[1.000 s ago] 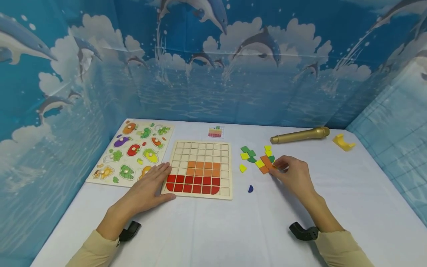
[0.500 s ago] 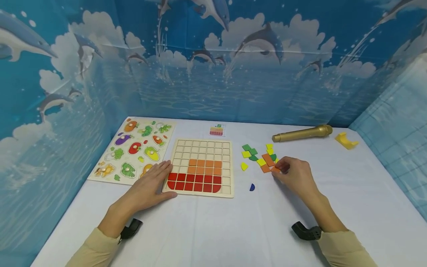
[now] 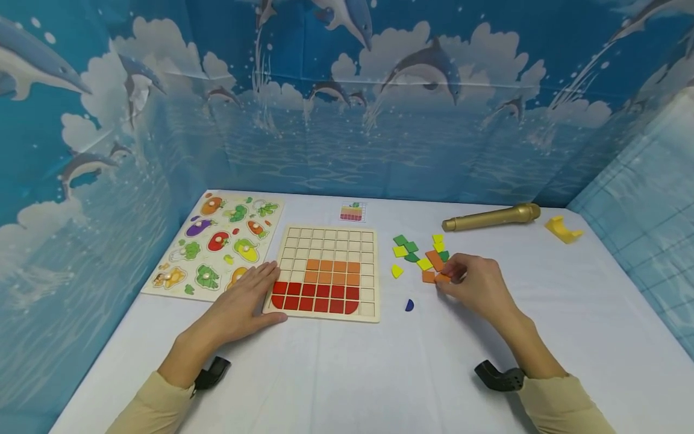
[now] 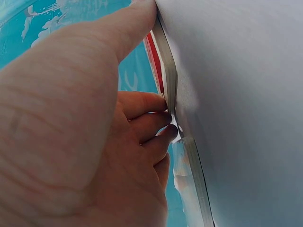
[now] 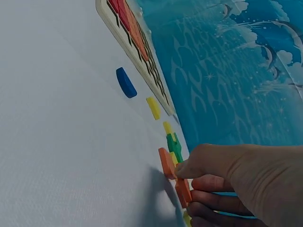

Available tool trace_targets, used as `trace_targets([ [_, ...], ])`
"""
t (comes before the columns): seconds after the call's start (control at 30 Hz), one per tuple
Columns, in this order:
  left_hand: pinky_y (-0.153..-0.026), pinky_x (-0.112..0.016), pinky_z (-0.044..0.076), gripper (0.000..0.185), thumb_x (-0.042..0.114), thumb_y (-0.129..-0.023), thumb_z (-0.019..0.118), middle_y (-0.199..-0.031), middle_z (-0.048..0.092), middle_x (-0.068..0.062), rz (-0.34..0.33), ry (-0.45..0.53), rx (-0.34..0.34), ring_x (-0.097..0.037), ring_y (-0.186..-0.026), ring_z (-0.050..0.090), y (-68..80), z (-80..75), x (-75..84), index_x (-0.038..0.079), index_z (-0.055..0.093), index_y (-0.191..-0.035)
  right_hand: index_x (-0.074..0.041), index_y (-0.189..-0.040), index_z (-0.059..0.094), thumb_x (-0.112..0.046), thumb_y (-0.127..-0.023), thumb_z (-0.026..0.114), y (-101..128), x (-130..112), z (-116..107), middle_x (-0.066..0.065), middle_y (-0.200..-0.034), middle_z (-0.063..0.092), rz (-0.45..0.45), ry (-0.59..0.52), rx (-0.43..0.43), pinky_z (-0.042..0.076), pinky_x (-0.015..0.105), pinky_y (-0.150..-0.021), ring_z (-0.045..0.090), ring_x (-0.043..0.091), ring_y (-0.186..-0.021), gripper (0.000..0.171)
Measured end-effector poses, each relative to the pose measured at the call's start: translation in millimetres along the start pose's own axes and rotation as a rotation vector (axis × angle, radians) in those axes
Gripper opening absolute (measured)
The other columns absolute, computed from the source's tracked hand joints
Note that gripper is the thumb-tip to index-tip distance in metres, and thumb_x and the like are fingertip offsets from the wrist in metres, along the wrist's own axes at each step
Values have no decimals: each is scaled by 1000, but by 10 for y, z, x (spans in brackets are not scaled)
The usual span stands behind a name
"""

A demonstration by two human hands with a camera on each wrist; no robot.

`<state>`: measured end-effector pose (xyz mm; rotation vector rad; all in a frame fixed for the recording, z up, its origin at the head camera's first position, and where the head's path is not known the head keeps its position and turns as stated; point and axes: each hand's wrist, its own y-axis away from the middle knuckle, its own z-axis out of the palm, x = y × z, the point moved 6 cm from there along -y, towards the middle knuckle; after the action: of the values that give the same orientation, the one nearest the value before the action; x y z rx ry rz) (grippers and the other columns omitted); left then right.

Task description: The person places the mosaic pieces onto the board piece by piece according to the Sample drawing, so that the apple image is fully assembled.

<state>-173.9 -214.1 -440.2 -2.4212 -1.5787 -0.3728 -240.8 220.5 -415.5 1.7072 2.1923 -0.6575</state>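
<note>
Head view: right hand (image 3: 479,282) pinches a flat orange tile (image 3: 442,278); left hand (image 3: 238,308), thumb splayed, touches a gridded wooden board (image 3: 328,244).

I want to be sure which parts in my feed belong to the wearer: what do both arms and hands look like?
The left hand and right hand are bare, without gloves. The left sleeve and right sleeve are plain beige. By each cuff sits a bent black device: left device, right device. No cables are visible.
</note>
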Motion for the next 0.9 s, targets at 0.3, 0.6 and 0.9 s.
trace_targets([
  [0.3, -129, -59, 26, 94, 53, -93, 76, -170, 35, -19, 5, 6, 4, -43, -157, 31, 14, 16, 2, 0, 39, -161, -5, -97, 76, -11, -80, 89, -79, -284, 109, 5, -85, 75, -82, -42, -5, 58, 32, -71, 67, 23, -79, 23],
  [0.6, -129, -59, 25, 95, 53, -92, 77, -171, 33, -18, 2, 13, 5, -42, -158, 29, 4, 26, -14, 1, 38, -162, -9, -94, 77, -12, -82, 89, -259, -679, 333, 1, -87, 74, -199, -109, -19, 61, 37, -76, 69, 20, -82, 18],
  [0.9, -130, -57, 24, 95, 53, -92, 77, -171, 33, -16, -4, 2, 0, -40, -159, 29, -3, 17, -4, 2, 38, -162, -10, -94, 76, -16, -83, 89, -424, -1137, 615, 1, -89, 74, -311, -125, -75, 58, 33, -77, 67, 17, -83, 18],
])
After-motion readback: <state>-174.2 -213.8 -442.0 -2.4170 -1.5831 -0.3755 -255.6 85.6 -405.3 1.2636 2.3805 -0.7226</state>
